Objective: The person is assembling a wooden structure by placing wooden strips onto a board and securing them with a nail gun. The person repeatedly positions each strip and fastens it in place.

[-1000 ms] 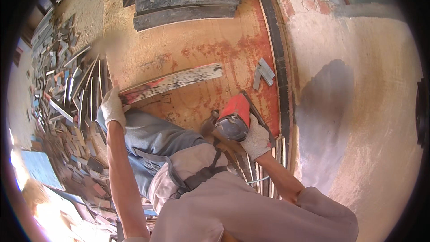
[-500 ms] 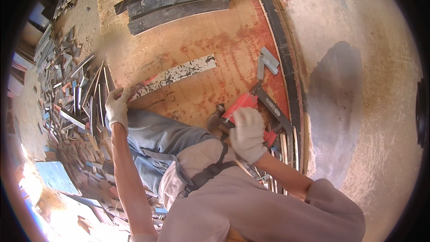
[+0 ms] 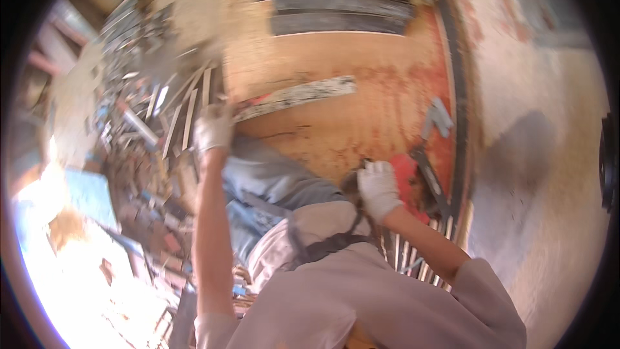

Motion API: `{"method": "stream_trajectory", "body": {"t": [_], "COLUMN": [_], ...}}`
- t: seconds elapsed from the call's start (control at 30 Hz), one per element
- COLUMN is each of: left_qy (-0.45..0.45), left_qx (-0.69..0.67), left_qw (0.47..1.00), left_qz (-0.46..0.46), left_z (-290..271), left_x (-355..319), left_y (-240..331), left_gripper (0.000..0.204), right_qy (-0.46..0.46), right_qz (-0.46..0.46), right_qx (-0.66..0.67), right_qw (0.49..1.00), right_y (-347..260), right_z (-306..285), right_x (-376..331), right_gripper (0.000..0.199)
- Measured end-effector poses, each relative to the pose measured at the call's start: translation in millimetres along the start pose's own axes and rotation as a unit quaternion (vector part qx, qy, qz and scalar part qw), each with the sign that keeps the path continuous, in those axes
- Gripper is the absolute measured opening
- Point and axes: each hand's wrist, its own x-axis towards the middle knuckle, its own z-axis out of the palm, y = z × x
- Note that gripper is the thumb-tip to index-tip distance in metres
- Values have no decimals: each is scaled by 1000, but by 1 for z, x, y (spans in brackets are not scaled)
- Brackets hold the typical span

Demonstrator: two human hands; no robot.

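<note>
Both hands are in white gloves here, left hand [image 3: 214,128] stretched way out on a straight bare arm, right hand [image 3: 378,187] closer in with fingers curled, elbow bent.

Gloved hands, bare forearms, pale work shirt

Both the left hand [image 3: 213,128] and the right hand [image 3: 378,187] wear whitish fabric work gloves, a little grubby at the fingers. The forearms are uncovered; short sleeves of a light pinkish-grey shirt [image 3: 361,304] end above the elbows. A dark strap [image 3: 326,245] crosses the chest (its fastening is too blurred to make out), and faded blue jeans [image 3: 271,181] cover the legs.
</note>
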Motion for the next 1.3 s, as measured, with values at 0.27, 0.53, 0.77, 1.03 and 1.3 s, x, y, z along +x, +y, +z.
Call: {"method": "stream_trajectory", "body": {"t": [0.27,0.53,0.77,1.03,1.3], "left_qy": [167,49,12,8,2], "left_qx": [109,206,238,227,239], "left_qw": [932,903,898,899,897], "left_qz": [304,373,371,375,371], "left_z": [63,61,54,55,58], "left_x": [10,-12,3,5,5], "left_y": [-24,29,30,28,28], "left_gripper": [23,84,80,67,60], "right_qy": [-80,-13,-69,248,94], "right_qz": [20,95,191,32,55], "right_qx": [-24,84,397,649,337], "right_qw": [996,992,895,719,935], "right_y": [65,-25,-3,61,81], "right_z": [-29,24,-23,-173,-132], "right_x": [1,-25,1,92,166], "right_gripper": [32,48,40,28,24]}}
